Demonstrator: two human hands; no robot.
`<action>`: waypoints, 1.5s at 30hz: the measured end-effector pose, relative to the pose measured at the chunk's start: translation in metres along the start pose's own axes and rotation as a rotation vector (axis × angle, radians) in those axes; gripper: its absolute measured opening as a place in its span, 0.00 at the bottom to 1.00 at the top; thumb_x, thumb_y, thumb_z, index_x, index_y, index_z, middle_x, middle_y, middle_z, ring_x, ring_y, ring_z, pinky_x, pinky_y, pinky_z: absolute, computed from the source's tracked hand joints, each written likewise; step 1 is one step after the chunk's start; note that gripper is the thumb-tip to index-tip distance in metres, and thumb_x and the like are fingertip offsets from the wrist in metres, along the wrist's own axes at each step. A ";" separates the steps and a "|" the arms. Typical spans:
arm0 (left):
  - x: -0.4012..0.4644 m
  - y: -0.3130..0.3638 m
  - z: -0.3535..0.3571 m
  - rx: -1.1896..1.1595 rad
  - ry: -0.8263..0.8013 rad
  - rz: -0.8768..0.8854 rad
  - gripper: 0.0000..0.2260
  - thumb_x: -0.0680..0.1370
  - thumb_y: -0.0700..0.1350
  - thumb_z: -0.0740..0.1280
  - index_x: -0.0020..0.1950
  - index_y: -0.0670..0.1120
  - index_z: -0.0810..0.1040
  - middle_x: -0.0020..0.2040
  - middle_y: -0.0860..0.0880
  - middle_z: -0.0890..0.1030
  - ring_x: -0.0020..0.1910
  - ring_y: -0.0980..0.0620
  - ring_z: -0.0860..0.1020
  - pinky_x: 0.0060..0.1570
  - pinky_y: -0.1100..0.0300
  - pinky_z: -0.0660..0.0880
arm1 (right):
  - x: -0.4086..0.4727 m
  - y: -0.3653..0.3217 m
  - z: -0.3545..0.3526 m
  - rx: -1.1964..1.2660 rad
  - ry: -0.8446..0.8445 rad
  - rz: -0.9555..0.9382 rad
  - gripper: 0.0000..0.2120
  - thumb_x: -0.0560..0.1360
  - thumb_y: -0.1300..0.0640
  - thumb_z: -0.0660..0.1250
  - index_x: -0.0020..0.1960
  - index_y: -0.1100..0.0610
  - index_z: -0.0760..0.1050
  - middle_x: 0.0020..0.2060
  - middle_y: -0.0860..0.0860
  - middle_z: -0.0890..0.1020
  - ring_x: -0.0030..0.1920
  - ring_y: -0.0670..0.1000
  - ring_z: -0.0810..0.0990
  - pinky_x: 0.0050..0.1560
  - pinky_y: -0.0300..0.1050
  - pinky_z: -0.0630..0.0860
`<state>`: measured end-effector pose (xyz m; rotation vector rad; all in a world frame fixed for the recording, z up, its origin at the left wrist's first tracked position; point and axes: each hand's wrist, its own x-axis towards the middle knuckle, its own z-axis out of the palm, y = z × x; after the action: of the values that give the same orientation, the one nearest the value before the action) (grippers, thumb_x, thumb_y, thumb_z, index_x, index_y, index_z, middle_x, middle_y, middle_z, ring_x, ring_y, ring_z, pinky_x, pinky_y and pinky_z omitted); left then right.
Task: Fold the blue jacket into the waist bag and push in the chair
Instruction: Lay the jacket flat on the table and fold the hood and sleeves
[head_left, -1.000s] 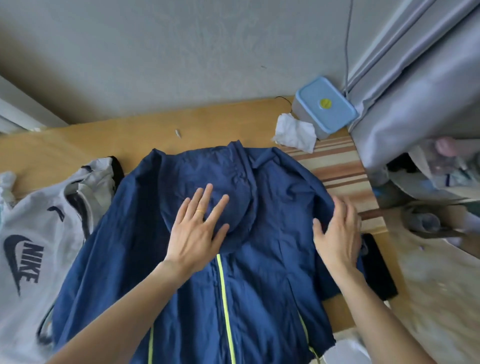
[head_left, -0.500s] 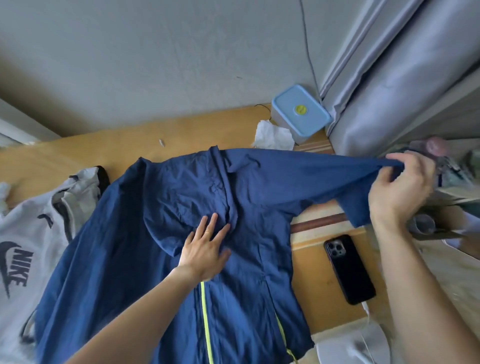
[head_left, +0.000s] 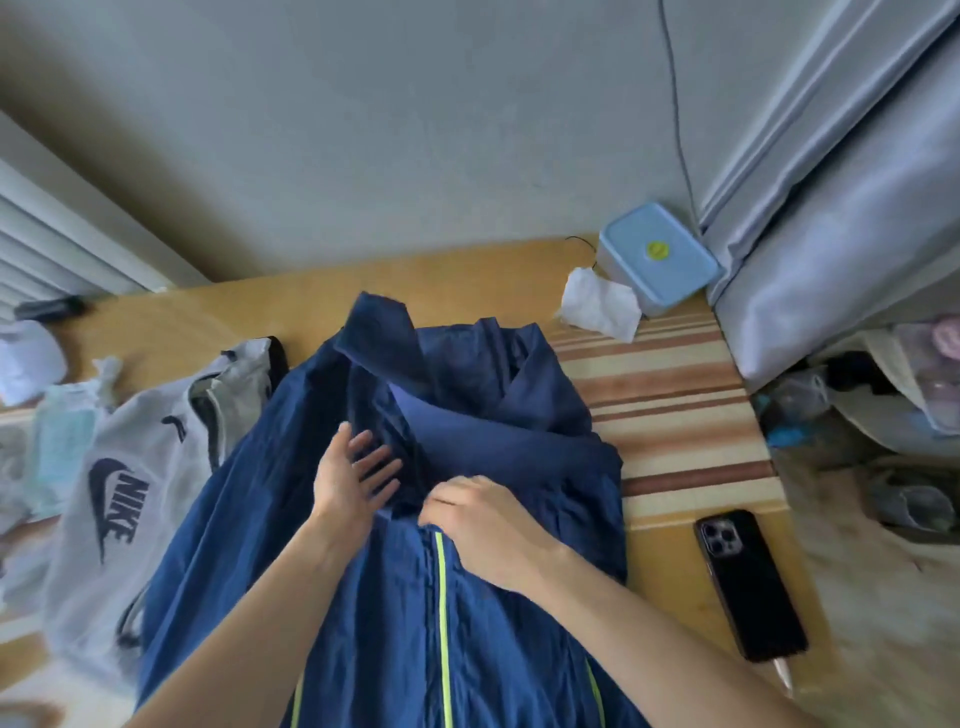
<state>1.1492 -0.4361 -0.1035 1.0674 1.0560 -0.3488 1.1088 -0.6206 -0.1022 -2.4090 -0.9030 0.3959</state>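
Head view is showing the blue jacket (head_left: 467, 597) lying front-up on the wooden worktop (head_left: 457, 280), its right sleeve laid across the chest and the hood bunched at the far end. The left hand (head_left: 353, 483) is resting flat on the fabric just left of the zip, fingers spread apart and gripping nothing. The right hand (head_left: 483, 525) is closing its grip on a pinch of cloth at the top of the yellow-green zip line (head_left: 442, 613), fingers curled together on the jacket. No waist bag or chair is appearing in frame.

The shell is looking thin, crinkly and light, probably slippery, so folds are likely to slide open unless pressed flat. Seams, cuffs and the zip edge are looking like the firmest places to hold. A grey sweatshirt (head_left: 150, 499) is lying touching its left edge, a black phone (head_left: 748, 582) to its right.
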 end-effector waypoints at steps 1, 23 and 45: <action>0.003 0.001 -0.007 -0.017 0.011 -0.029 0.26 0.82 0.60 0.60 0.75 0.46 0.71 0.69 0.41 0.78 0.63 0.40 0.80 0.63 0.47 0.74 | -0.004 0.003 0.001 0.035 0.115 0.069 0.17 0.70 0.71 0.64 0.55 0.59 0.82 0.52 0.54 0.83 0.54 0.60 0.81 0.53 0.57 0.78; 0.007 0.024 -0.045 -0.570 -0.208 0.079 0.11 0.68 0.32 0.61 0.44 0.44 0.78 0.45 0.46 0.81 0.47 0.46 0.82 0.62 0.55 0.74 | -0.048 0.071 -0.028 -0.118 0.200 0.116 0.07 0.73 0.53 0.70 0.50 0.53 0.79 0.46 0.46 0.77 0.31 0.44 0.73 0.29 0.39 0.70; 0.030 0.030 -0.031 -0.485 0.059 -0.030 0.19 0.79 0.37 0.68 0.70 0.42 0.75 0.63 0.43 0.82 0.53 0.47 0.83 0.47 0.55 0.79 | -0.006 0.210 -0.142 0.041 0.358 0.816 0.16 0.76 0.64 0.68 0.63 0.57 0.76 0.60 0.56 0.80 0.58 0.59 0.80 0.58 0.52 0.75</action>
<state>1.1676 -0.3887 -0.1147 0.6300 1.1363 -0.0750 1.2757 -0.8111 -0.1067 -2.5953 0.2694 0.2419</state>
